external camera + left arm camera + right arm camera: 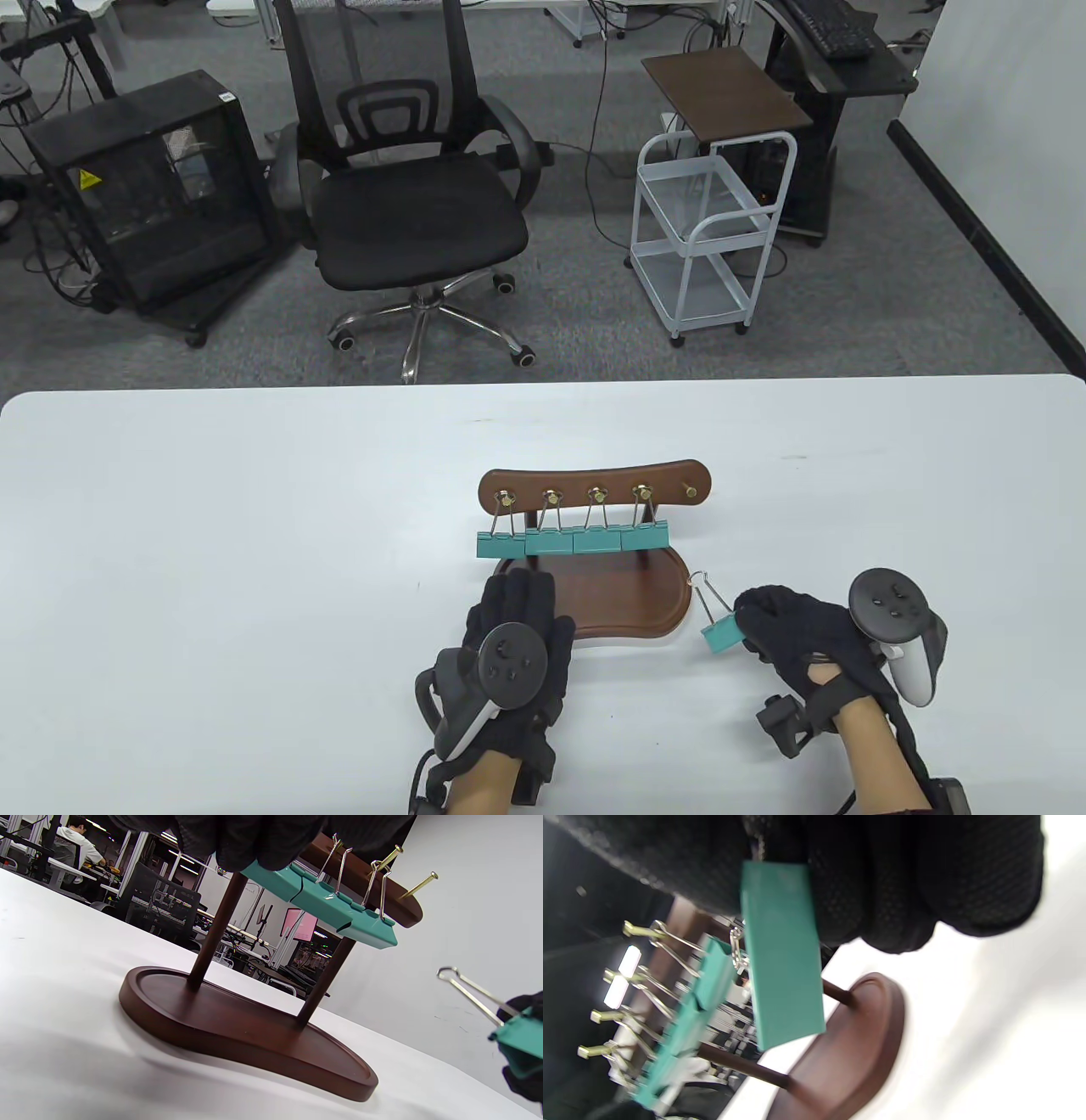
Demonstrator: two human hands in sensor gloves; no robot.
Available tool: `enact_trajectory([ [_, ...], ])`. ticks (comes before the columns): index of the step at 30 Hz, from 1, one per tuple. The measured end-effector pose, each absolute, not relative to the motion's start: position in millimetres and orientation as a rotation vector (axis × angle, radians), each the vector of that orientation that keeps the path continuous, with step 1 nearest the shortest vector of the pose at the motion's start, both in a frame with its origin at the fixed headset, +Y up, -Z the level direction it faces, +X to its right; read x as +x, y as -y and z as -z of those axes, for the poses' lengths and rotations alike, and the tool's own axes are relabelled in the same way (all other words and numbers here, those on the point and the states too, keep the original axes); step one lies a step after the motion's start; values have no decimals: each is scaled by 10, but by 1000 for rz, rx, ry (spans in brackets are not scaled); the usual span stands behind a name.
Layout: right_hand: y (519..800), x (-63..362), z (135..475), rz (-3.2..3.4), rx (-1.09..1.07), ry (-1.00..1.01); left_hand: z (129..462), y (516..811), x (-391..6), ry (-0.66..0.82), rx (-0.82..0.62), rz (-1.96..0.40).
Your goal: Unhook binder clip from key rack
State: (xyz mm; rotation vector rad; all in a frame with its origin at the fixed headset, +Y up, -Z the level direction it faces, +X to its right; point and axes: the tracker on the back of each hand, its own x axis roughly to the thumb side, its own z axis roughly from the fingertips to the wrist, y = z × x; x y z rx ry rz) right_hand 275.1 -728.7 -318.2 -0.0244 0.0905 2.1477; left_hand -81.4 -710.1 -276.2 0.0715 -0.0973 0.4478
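Now we see our right hand (793, 632) pinching one teal metal binder clip (722, 632) clear of the dark wooden key rack (594, 488), just right of its base, while our left hand (509, 645) rests, fingers flat, on that base above the white tabletop (212, 552), four clips hanging.

Teal binder clips (573, 541), dark brown key rack (594, 486), brass pegs (689, 490), white table (212, 552).

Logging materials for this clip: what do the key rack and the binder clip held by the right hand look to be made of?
Key rack: looks like dark brown wood with a smooth satin finish and soft highlights; its pegs look brass-coloured metal. Binder clip: body seems teal painted metal, glossy and flat-faced; its handles are bare silvery wire.
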Motion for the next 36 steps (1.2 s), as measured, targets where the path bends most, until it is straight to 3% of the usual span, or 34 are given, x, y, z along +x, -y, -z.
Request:
enact_trajectory([
  [21,7485,2698,3196,-2596,-237,-334,2758,7100,-810,97,64,-451],
  [36,7480,2606,3181,-2769,-358,-248,2757,7096,-808,95,58,-438],
])
